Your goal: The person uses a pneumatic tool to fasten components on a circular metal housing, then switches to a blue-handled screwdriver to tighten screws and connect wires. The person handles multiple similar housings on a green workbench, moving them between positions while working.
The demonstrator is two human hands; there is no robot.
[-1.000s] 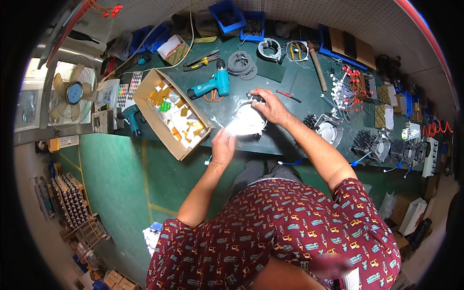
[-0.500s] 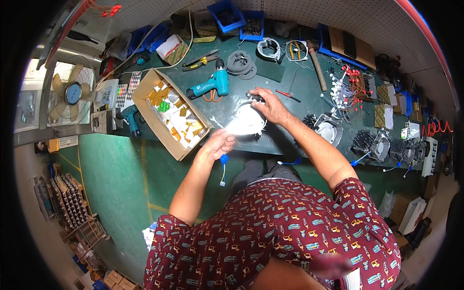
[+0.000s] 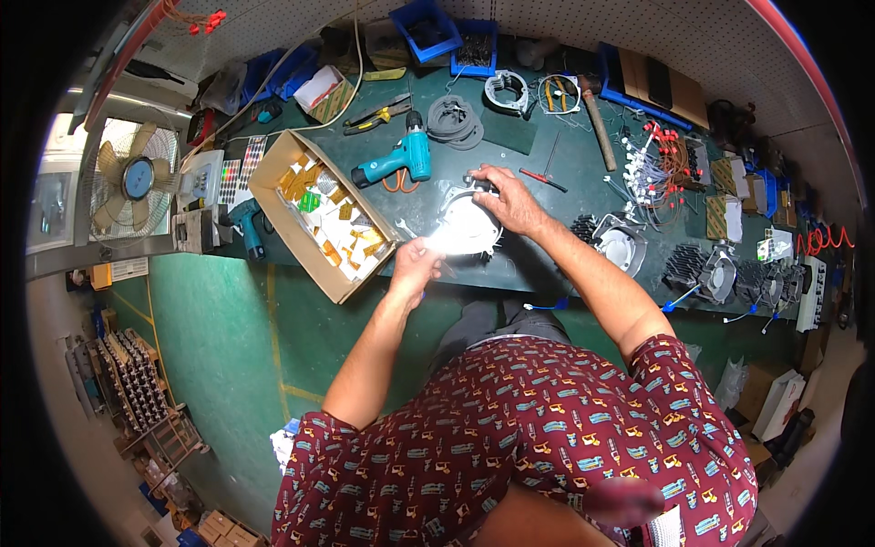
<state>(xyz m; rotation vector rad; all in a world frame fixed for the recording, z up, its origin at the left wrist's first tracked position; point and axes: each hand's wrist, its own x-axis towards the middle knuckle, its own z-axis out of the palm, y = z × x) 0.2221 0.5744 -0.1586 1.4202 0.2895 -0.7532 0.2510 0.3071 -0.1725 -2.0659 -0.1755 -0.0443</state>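
A round metal lamp housing (image 3: 467, 224), its inner face washed out by bright glare, rests at the bench's front edge. My right hand (image 3: 512, 199) curls over its upper right rim, where dark fins show, and grips it. At the lower left of the rim, the fingers of my left hand (image 3: 417, 266) are pinched together, closed on the housing's cable. Most of that cable is hidden by the hand; a bit of its blue fitting (image 3: 422, 294) shows below the fingers. Left of the housing lies a small wrench (image 3: 403, 228).
An open cardboard box (image 3: 288, 223) of small white and orange pieces stands left. A teal drill (image 3: 401, 157), grey coiled tubing (image 3: 455, 122), a red-handled screwdriver (image 3: 541, 180) and a hammer (image 3: 598, 128) lie behind. More finned housings (image 3: 620, 248) and bundled wires (image 3: 658, 169) are at right.
My left hand has turned and moved slightly, so the cable and blue fitting that hung below it are now mostly hidden. The housing and my right hand have stayed in place.
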